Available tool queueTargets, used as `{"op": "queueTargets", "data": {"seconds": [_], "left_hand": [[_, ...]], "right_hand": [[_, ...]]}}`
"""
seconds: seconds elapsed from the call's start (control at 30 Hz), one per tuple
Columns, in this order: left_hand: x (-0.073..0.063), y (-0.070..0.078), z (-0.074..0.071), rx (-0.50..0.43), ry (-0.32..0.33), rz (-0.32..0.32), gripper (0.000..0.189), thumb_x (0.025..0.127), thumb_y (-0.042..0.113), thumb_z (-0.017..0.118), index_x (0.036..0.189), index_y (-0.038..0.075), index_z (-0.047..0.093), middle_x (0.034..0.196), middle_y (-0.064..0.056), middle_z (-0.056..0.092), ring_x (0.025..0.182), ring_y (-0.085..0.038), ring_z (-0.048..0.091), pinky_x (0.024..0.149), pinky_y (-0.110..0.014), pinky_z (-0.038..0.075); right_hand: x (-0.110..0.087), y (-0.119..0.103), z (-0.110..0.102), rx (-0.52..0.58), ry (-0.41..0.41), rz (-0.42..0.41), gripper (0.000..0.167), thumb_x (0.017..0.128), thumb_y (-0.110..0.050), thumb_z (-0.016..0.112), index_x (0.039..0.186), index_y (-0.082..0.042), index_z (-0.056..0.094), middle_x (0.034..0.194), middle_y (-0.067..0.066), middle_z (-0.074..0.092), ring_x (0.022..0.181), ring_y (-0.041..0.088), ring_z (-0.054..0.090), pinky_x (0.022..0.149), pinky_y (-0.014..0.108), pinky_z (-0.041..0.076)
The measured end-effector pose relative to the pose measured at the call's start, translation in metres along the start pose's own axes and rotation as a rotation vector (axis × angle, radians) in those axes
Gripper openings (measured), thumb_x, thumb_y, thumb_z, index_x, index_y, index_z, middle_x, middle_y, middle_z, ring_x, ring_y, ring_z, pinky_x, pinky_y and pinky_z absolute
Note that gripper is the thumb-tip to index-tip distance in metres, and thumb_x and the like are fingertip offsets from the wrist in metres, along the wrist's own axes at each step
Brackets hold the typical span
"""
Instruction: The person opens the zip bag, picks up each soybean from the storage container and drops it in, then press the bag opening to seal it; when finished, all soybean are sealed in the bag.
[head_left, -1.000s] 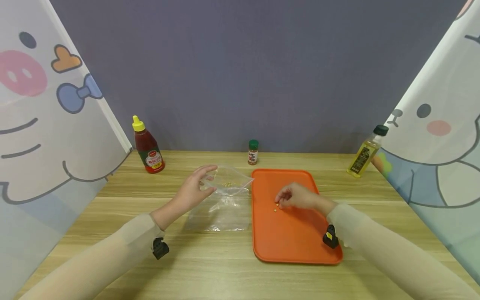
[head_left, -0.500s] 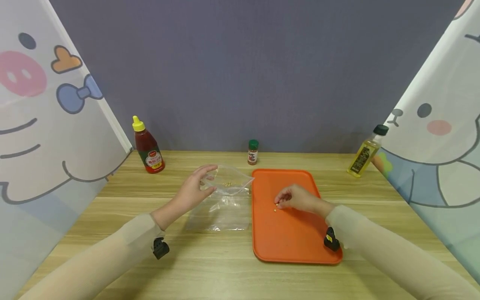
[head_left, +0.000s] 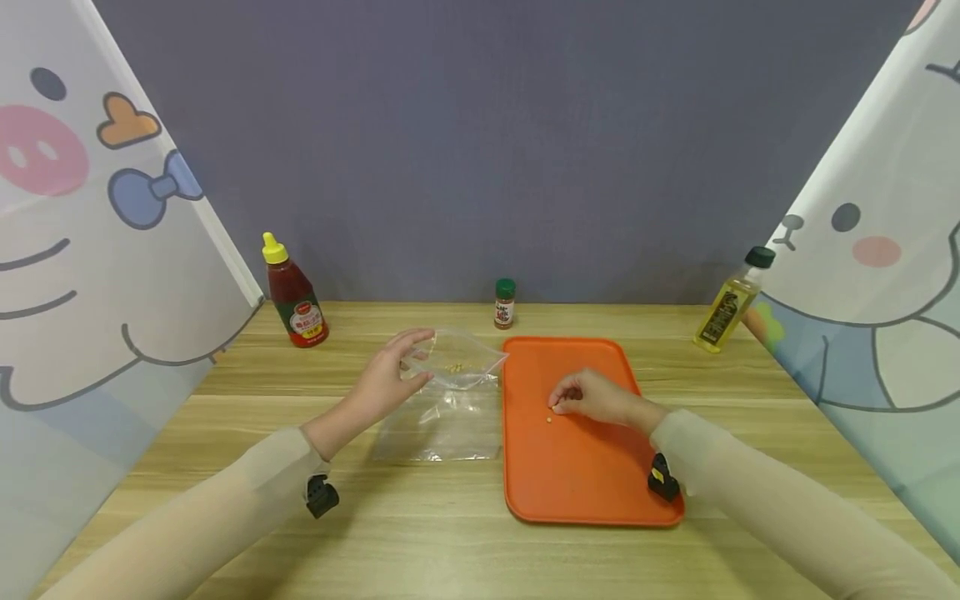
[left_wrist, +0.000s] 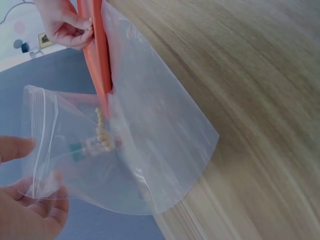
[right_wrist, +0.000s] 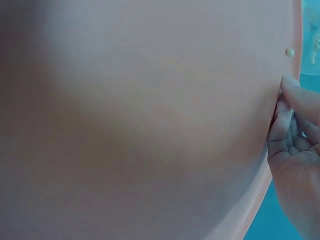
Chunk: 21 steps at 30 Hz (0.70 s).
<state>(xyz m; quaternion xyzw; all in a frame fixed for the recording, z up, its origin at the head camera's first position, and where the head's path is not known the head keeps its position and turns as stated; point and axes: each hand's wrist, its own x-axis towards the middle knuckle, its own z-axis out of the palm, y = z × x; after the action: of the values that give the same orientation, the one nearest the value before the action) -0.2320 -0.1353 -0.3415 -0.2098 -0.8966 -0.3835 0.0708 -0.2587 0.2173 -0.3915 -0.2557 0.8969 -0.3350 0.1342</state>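
My left hand (head_left: 386, 371) holds the mouth of a clear zip-lock bag (head_left: 442, 425) apart, its fingers curled at the left edge and the thumb spread from them. Several pale yellow soybeans (left_wrist: 101, 132) lie inside the bag. Over the orange tray (head_left: 592, 492), my right hand (head_left: 592, 395) pinches a soybean (head_left: 553, 408) between thumb and forefinger, low at the tray's surface. Another soybean (head_left: 549, 420) lies on the tray just in front of those fingertips; the right wrist view shows this loose soybean (right_wrist: 290, 52) near the tray's rim.
A ketchup bottle (head_left: 298, 304) with a yellow cap stands at the back left. Behind the tray is a small green-capped spice jar (head_left: 505, 304), and an oil bottle (head_left: 726, 308) stands at the back right. A grey partition (head_left: 465, 150) closes off the wooden table's far side.
The right hand's fingertips have closed in on the nearer soybean, which is now mostly covered by them. The left hand and the bag stay in place.
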Motion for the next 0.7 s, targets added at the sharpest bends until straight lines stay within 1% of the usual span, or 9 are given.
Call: {"op": "queueTargets", "data": {"seconds": [0.13,0.17,0.33,0.4,0.47,0.53,0.6,0.63,0.7], "left_hand": [[0.000,0.000,0.000,-0.006,-0.002,-0.001,0.065,0.084,0.004,0.072,0.142,0.006,0.044,0.145,-0.014,0.047,0.110,-0.029,0.062,0.091,-0.046,0.053],[0.000,0.000,0.000,-0.010,-0.002,-0.002,0.065,0.084,0.004,0.072,0.142,0.006,0.044,0.145,-0.015,0.047,0.110,-0.030,0.062,0.091,-0.046,0.053],[0.001,0.000,0.000,-0.022,-0.001,-0.005,0.065,0.083,0.004,0.072,0.142,0.005,0.045,0.143,-0.016,0.049,0.109,-0.031,0.062,0.090,-0.047,0.053],[0.001,0.000,0.000,-0.021,-0.001,-0.004,0.064,0.083,0.004,0.072,0.142,0.005,0.045,0.143,-0.015,0.049,0.109,-0.030,0.062,0.090,-0.047,0.053],[0.001,0.000,0.000,-0.018,0.000,-0.001,0.064,0.084,0.004,0.072,0.142,0.005,0.045,0.143,-0.015,0.049,0.109,-0.030,0.062,0.090,-0.046,0.053],[0.001,-0.001,0.000,-0.015,0.001,0.004,0.064,0.084,0.004,0.072,0.142,0.006,0.045,0.143,-0.015,0.049,0.109,-0.030,0.062,0.089,-0.046,0.053],[0.001,-0.001,0.001,-0.016,0.002,0.007,0.064,0.084,0.004,0.072,0.142,0.006,0.045,0.143,-0.015,0.049,0.109,-0.030,0.062,0.089,-0.046,0.053],[0.001,-0.001,0.001,-0.017,0.003,0.009,0.064,0.083,0.004,0.072,0.142,0.005,0.045,0.143,-0.015,0.049,0.109,-0.029,0.062,0.089,-0.046,0.053],[0.001,-0.001,0.001,-0.020,0.003,0.011,0.064,0.083,0.004,0.072,0.142,0.005,0.045,0.142,-0.015,0.049,0.108,-0.029,0.063,0.089,-0.046,0.053]], "right_hand": [[0.000,0.000,-0.001,0.043,-0.001,0.004,0.006,0.088,-0.011,0.069,0.092,-0.007,0.071,0.091,0.002,0.071,0.079,0.008,0.058,0.070,0.020,0.050],[0.000,-0.001,-0.002,0.052,-0.001,-0.003,0.007,0.089,-0.011,0.069,0.092,-0.005,0.071,0.090,0.003,0.071,0.076,0.008,0.057,0.067,0.021,0.049],[0.001,-0.005,-0.004,0.090,0.016,0.012,0.010,0.090,-0.011,0.068,0.093,-0.002,0.071,0.083,0.005,0.069,0.059,0.009,0.050,0.053,0.020,0.045],[0.001,-0.006,-0.006,0.104,0.029,0.026,0.010,0.090,-0.011,0.067,0.094,-0.002,0.071,0.082,0.006,0.069,0.056,0.011,0.050,0.050,0.021,0.045],[0.002,-0.008,-0.007,0.115,0.046,0.032,0.012,0.090,-0.011,0.067,0.095,0.000,0.070,0.083,0.008,0.069,0.056,0.012,0.051,0.049,0.023,0.046],[0.002,-0.011,-0.010,0.114,0.069,0.020,0.013,0.090,-0.010,0.066,0.096,0.001,0.070,0.085,0.009,0.070,0.061,0.013,0.055,0.052,0.024,0.049],[0.002,-0.014,-0.013,0.106,0.100,-0.015,0.015,0.090,-0.011,0.067,0.096,0.002,0.070,0.087,0.008,0.071,0.068,0.010,0.059,0.059,0.024,0.051],[0.003,-0.015,-0.015,0.091,0.119,-0.049,0.016,0.090,-0.011,0.067,0.096,0.003,0.069,0.087,0.007,0.072,0.071,0.009,0.061,0.061,0.023,0.052],[0.005,-0.020,-0.019,0.087,0.140,-0.073,0.018,0.090,-0.013,0.068,0.097,0.004,0.069,0.088,0.004,0.072,0.079,0.010,0.064,0.069,0.023,0.053]]}}
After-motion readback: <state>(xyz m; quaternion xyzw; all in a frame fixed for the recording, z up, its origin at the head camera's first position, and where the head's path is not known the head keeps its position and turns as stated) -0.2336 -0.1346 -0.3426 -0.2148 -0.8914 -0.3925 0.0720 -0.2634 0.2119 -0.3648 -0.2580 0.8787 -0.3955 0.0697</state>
